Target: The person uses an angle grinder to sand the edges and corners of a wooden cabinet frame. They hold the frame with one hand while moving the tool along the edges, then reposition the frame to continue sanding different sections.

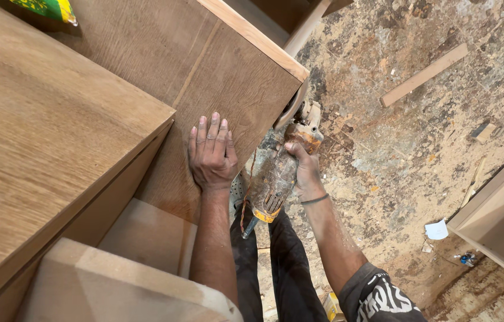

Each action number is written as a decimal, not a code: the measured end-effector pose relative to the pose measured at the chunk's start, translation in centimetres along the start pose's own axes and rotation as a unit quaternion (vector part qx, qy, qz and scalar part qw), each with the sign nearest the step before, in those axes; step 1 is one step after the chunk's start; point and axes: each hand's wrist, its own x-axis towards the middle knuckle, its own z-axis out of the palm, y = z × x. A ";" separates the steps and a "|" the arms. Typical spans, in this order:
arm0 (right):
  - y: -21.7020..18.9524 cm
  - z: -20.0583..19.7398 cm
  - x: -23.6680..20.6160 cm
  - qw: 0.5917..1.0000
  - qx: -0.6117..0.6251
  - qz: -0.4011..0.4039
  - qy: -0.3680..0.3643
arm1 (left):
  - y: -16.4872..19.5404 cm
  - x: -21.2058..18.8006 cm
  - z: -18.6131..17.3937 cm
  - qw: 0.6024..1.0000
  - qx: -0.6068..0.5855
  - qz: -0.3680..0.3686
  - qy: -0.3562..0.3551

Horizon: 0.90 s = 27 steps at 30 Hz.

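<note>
Angle grinder at right edge of wooden cabinet panel, right hand fingers clamped round body. Left hand flat on panel, fingers together, just left of grinder.

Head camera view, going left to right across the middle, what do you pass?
Wooden cabinet top → left hand flat on the cabinet side panel → angle grinder → right hand gripping it → dusty floor → paper scrap → wooden box.
</note>
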 end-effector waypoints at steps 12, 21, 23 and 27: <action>-0.2 0.2 -0.3 0.996 -0.087 -0.001 0.036 | -0.3 -0.2 0.6 1.000 0.006 -0.006 -0.004; -2.1 0.4 0.7 0.999 -0.038 -0.001 0.021 | -0.2 -0.2 0.6 1.000 0.005 -0.013 -0.006; -2.1 0.3 0.9 0.998 -0.049 0.000 0.035 | -0.2 -0.2 0.6 1.000 0.003 -0.011 -0.006; -1.8 0.1 0.9 0.998 -0.048 -0.028 0.010 | -0.2 -0.1 0.5 1.000 0.000 -0.011 -0.005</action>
